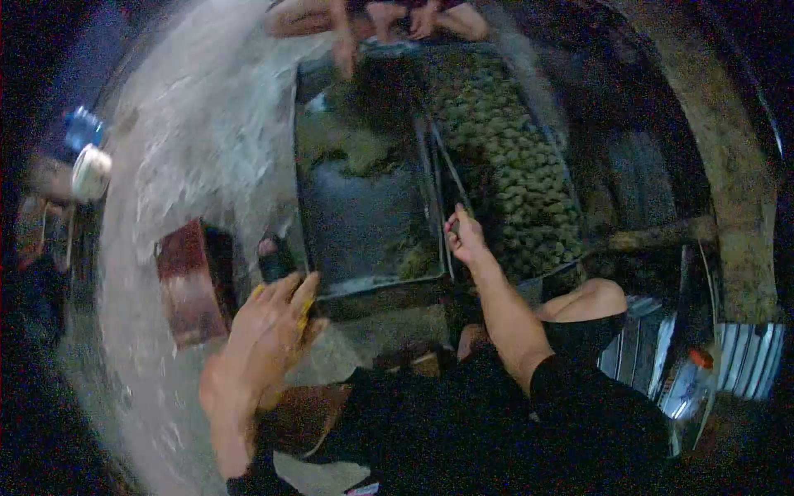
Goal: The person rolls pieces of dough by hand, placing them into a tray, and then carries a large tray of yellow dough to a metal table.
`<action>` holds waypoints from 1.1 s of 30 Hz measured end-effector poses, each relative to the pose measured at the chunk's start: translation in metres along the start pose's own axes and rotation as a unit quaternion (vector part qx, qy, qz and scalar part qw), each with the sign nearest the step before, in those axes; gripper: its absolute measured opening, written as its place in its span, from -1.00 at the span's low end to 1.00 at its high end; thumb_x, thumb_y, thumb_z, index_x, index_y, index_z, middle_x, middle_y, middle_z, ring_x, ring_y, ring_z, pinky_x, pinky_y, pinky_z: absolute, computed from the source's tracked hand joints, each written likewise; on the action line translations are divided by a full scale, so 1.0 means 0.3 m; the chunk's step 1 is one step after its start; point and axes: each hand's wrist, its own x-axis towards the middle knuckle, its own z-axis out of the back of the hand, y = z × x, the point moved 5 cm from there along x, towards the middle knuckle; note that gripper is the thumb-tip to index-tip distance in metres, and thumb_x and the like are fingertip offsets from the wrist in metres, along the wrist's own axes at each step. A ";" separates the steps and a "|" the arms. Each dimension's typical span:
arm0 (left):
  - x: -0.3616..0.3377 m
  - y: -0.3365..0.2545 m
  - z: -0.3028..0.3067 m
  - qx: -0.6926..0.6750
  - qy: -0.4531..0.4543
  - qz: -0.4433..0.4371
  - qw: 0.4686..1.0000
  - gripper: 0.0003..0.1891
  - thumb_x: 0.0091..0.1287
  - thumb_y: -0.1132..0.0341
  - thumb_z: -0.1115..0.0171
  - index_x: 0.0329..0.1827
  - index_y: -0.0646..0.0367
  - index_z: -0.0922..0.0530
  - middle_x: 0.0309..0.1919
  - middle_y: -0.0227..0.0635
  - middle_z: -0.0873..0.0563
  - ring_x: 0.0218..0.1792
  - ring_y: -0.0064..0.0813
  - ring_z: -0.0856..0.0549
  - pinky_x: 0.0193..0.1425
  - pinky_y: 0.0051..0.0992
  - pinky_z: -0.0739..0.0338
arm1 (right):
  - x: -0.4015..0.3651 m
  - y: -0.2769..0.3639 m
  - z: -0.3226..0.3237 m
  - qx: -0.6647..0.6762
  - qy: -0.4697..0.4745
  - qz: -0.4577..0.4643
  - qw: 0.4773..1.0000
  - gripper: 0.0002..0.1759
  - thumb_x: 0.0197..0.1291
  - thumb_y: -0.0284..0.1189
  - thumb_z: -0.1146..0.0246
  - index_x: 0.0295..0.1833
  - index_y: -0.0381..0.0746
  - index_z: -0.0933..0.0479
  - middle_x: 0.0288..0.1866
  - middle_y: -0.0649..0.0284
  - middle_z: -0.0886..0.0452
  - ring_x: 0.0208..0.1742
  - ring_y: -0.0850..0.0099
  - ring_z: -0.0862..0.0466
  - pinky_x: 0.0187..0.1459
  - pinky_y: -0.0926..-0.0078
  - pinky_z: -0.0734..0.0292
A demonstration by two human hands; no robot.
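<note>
My right hand (466, 236) is closed around the near end of a long thin stick-like tool (451, 169), which points away from me along the divide between two trays. On the left is a dark metal-looking tray (356, 207) with clumps of brownish material (347, 140) at its far part. Many small round lumps (529, 165) fill much of the right tray. My left hand (277, 318), smeared by motion, is just outside the near left corner of the left tray. Its fingers curl over a yellow object (307, 302), mostly hidden, whose kind I cannot make out.
Across the trays sits another person, with one hand (346, 58) over the far left edge. A reddish-brown box (194, 281) stands on the floor at left. Farther off are a white bucket (91, 172) and a blue container (83, 128). Corrugated metal (748, 355) and an orange-capped bottle (686, 384) lie right.
</note>
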 end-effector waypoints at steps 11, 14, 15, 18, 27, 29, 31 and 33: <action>0.028 0.044 -0.005 -0.006 0.002 0.021 1.000 -0.42 0.23 0.17 -0.19 0.28 0.21 -0.29 0.14 -0.08 -0.48 0.13 -0.10 -0.49 0.21 -0.26 -0.37 | 0.202 0.622 0.056 -0.083 -0.140 0.304 0.939 -0.68 0.29 -0.35 -0.01 0.09 -0.27 -0.36 -0.23 0.11 -0.49 -0.34 0.36 -0.58 -0.25 0.28 -0.55; 0.035 0.025 0.024 -0.035 0.012 0.036 0.999 -0.45 0.22 0.21 -0.19 0.25 0.22 -0.32 0.13 -0.10 -0.46 0.08 -0.09 -0.50 0.17 -0.26 -0.38 | 0.264 0.308 -0.088 -0.399 0.075 0.241 0.882 -0.63 0.17 -0.32 -0.21 0.04 -0.26 -0.41 -0.17 0.22 -0.56 -0.33 0.44 -0.61 -0.36 0.46 -0.53; 0.039 0.028 0.026 -0.035 0.009 0.031 0.999 -0.46 0.21 0.23 -0.20 0.24 0.22 -0.32 0.12 -0.11 -0.45 0.06 -0.09 -0.51 0.16 -0.26 -0.39 | 0.223 0.150 -0.141 -0.516 0.149 0.216 0.816 -0.59 0.12 -0.30 -0.25 0.05 -0.25 -0.43 -0.15 0.13 -0.58 -0.22 0.36 -0.63 -0.23 0.38 -0.56; 0.038 0.049 0.003 -0.021 0.001 0.018 1.000 -0.47 0.20 0.25 -0.20 0.23 0.22 -0.33 0.13 -0.13 -0.44 0.05 -0.09 -0.51 0.14 -0.27 -0.40 | 0.100 -0.198 -0.173 -0.846 0.268 0.182 0.425 -0.65 0.05 -0.34 -0.26 -0.06 -0.26 -0.49 0.00 -0.03 -0.46 0.03 0.07 -0.52 -0.01 0.08 -0.50; 0.064 0.091 0.007 -0.023 0.046 0.068 0.996 -0.45 0.23 0.18 -0.18 0.26 0.17 -0.32 0.22 -0.13 -0.41 0.11 -0.10 -0.49 0.20 -0.25 -0.37 | 0.250 -0.264 -0.145 -0.874 0.264 0.163 0.375 -0.77 -0.01 -0.50 -0.19 -0.18 -0.28 -0.55 -0.39 0.03 -0.61 -0.26 0.11 -0.64 -0.21 0.17 -0.56; 0.058 0.100 -0.001 -0.023 0.069 0.083 0.994 -0.44 0.24 0.16 -0.17 0.28 0.16 -0.31 0.23 -0.13 -0.40 0.13 -0.11 -0.48 0.21 -0.24 -0.37 | 0.256 -0.159 -0.153 -0.710 0.211 0.254 0.622 -0.73 0.01 -0.47 -0.21 -0.14 -0.35 -0.55 -0.42 -0.07 -0.59 -0.31 0.07 -0.65 -0.26 0.20 -0.53; 0.051 0.101 -0.010 -0.029 0.051 0.088 0.994 -0.35 0.17 0.22 -0.26 0.33 0.12 -0.26 0.19 -0.07 -0.43 0.13 -0.05 -0.46 0.22 -0.25 -0.37 | 0.286 -0.184 -0.120 -0.667 0.158 0.142 0.714 -0.63 0.04 -0.46 -0.19 -0.02 -0.39 -0.50 -0.34 -0.12 -0.58 -0.30 0.06 -0.63 -0.30 0.25 -0.51; 0.053 0.102 -0.012 -0.045 0.050 0.084 0.994 -0.35 0.16 0.22 -0.27 0.33 0.10 -0.27 0.19 -0.09 -0.44 0.13 -0.05 -0.47 0.22 -0.25 -0.38 | 0.323 -0.234 -0.133 -0.755 0.165 0.309 0.555 -0.60 0.07 -0.47 -0.16 0.05 -0.36 -0.46 -0.31 -0.08 -0.58 -0.32 0.07 -0.63 -0.30 0.21 -0.52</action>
